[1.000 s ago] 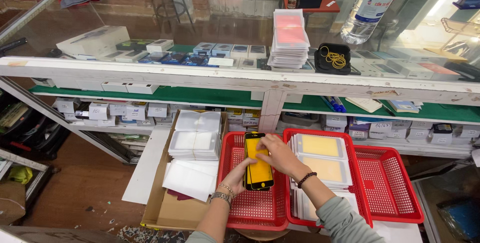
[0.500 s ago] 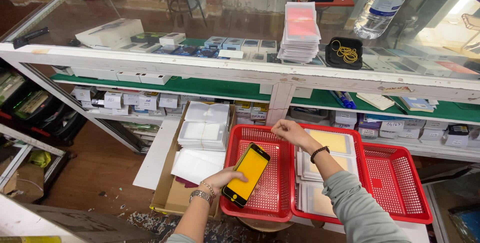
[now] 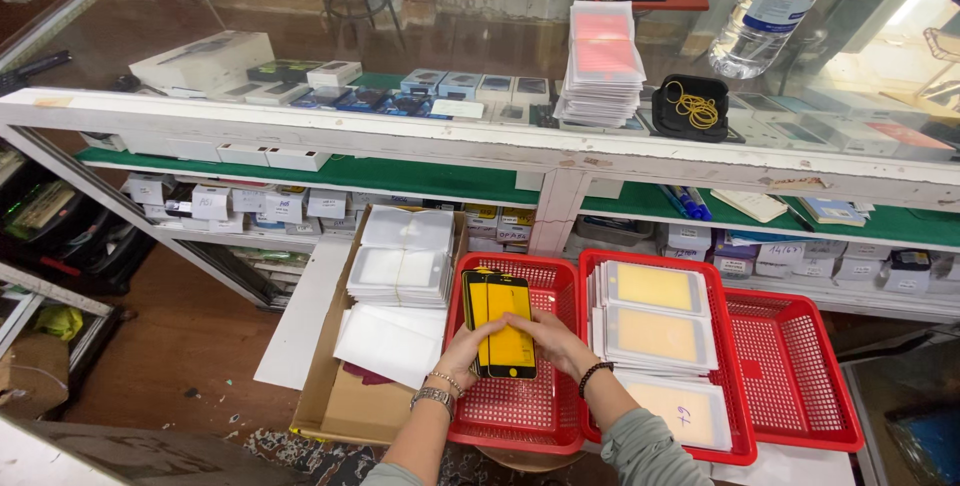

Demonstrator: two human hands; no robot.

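Above the left red basket (image 3: pixel 520 416), both hands, left hand (image 3: pixel 468 348) and right hand (image 3: pixel 552 342), pinch closed on the lower edges of a small stack of black-framed yellow screen protectors (image 3: pixel 500 321), seemingly thin, stiff, slippery and fragile.

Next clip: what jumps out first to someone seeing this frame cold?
The three red plastic baskets in a row low in the frame, and over the leftmost one both hands, left hand and right hand, holding a stack of yellow, black-framed screen protectors. The middle basket holds packets with yellow inserts, and a cardboard box left of the baskets holds white packets.
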